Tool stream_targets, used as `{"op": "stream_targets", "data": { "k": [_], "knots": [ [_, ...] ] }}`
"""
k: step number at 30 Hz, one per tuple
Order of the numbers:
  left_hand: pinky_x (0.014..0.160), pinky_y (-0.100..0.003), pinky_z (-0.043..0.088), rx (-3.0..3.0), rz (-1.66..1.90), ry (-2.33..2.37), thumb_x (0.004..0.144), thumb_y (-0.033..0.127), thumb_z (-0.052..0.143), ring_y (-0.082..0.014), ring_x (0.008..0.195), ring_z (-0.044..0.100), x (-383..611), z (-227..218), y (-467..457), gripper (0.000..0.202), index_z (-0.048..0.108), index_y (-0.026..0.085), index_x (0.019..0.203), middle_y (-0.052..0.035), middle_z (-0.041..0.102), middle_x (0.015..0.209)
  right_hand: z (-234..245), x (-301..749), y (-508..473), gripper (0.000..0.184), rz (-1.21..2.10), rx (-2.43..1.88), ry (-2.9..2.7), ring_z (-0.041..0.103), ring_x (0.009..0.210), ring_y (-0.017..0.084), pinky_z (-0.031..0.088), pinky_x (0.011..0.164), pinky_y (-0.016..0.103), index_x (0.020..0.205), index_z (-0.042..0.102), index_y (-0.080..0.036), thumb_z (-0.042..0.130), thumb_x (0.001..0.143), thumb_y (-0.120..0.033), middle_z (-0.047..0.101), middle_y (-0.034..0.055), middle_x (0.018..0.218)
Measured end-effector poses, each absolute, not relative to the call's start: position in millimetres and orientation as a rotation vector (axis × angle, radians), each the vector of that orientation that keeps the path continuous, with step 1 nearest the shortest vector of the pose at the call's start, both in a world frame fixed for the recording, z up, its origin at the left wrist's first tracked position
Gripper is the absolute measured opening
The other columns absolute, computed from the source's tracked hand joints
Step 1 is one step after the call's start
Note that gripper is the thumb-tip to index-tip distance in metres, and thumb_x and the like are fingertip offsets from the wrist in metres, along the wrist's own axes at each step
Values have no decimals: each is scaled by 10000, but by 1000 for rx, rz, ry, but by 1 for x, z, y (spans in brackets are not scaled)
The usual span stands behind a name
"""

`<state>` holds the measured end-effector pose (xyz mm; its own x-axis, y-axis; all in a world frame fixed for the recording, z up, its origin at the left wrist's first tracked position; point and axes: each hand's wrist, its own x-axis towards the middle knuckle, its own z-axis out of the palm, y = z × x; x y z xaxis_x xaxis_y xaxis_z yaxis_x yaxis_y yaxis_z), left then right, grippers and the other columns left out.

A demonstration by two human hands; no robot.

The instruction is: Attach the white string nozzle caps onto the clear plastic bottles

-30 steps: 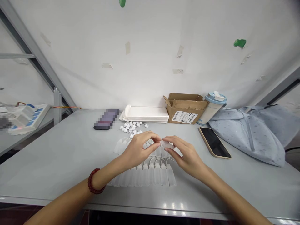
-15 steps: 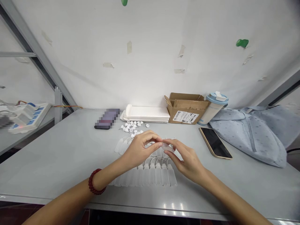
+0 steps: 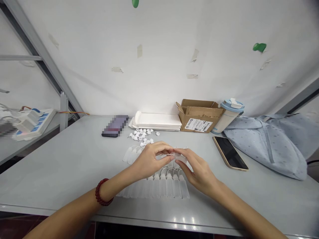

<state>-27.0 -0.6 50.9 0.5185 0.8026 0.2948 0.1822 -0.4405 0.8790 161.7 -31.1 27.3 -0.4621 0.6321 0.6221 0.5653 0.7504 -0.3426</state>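
Far left, power strip with plugs in, off to the side of the counter. Next, a dark phone-like device, screen pixelated, beyond the left forearm. Back row of squeeze bottles runs in behind the hands, mostly hidden. Loose white caps scattered just past it, in front of the white stack.

Left hand: fingertips nearly closed, thumb against fingers, pinching the left end of the translucent squeeze bottle. A thin white strip shows between those fingertips; can't tell if it's a cap tether or a tip. Front row of squeeze bottles lies flat below the hands, necks pointing away from the person, side by side.

Key relation: held bottle is raised over the rows, right of the left hand's fingertips. Long axis looks roughly left-right, dipping slightly to the right. Left hand is on the end, right hand on the body; both touching, neither nearer. Right hand is part-closed, thumb below, fingers above, bottle between. Far end is masked by its fingers.

Further right: open carton, tumbler, phone, drawstring bag. All apart from both hands.
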Motion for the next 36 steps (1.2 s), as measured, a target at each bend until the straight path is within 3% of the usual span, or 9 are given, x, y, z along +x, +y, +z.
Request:
{"op": "stream_targets", "data": {
  "k": [5, 10, 15, 26, 31, 36],
  "knots": [
    [825, -294, 509, 1832, 893, 843, 798, 220, 598, -161, 860, 605, -27, 49, -1, 127, 664, 172, 895, -43, 643, 906, 26, 162, -30, 362, 157, -975, -2201, 626, 945, 215, 551, 750, 362, 1260, 383, -216, 449, 906, -176, 628, 120, 1080],
    [821, -290, 516, 1725, 899, 881, 777, 261, 632, -163, 858, 622, -28, 48, 2, 162, 656, 163, 903, -45, 652, 919, 26, 166, -29, 317, 159, -1086, -2169, 656, 690, 174, 538, 571, 276, 1225, 415, -198, 460, 915, -249, 679, 76, 890],
    [731, -269, 527, 1642, 789, 854, 801, 292, 602, -162, 789, 638, -30, 52, 3, 200, 668, 152, 928, -32, 659, 777, 28, 167, -29, 281, 75, -1016, -2201, 661, 723, 171, 526, 578, 263, 1206, 426, -192, 434, 927, -220, 682, 83, 916],
    [716, -255, 497, 1625, 666, 844, 810, 273, 574, -162, 774, 640, -30, 54, 3, 173, 672, 160, 898, -23, 670, 743, 29, 168, -29, 402, 98, -949, -2311, 620, 731, 147, 518, 584, 250, 1295, 437, -240, 393, 915, -113, 627, 63, 899],
    [759, -300, 500, 1563, 680, 834, 797, 283, 584, -174, 783, 649, -28, 52, 3, 194, 630, 158, 938, -28, 669, 778, 26, 167, -27, 461, 117, -922, -2302, 623, 768, 143, 530, 611, 254, 1336, 404, -262, 389, 907, -93, 621, 63, 943],
    [774, -317, 499, 1750, 617, 928, 803, 376, 577, -191, 836, 649, -41, 65, 13, 283, 632, 174, 994, -49, 689, 883, 32, 166, -29, 379, 132, -965, -2276, 612, 719, 139, 506, 589, 240, 1272, 465, -232, 405, 914, -124, 624, 62, 906]
  ]
}}
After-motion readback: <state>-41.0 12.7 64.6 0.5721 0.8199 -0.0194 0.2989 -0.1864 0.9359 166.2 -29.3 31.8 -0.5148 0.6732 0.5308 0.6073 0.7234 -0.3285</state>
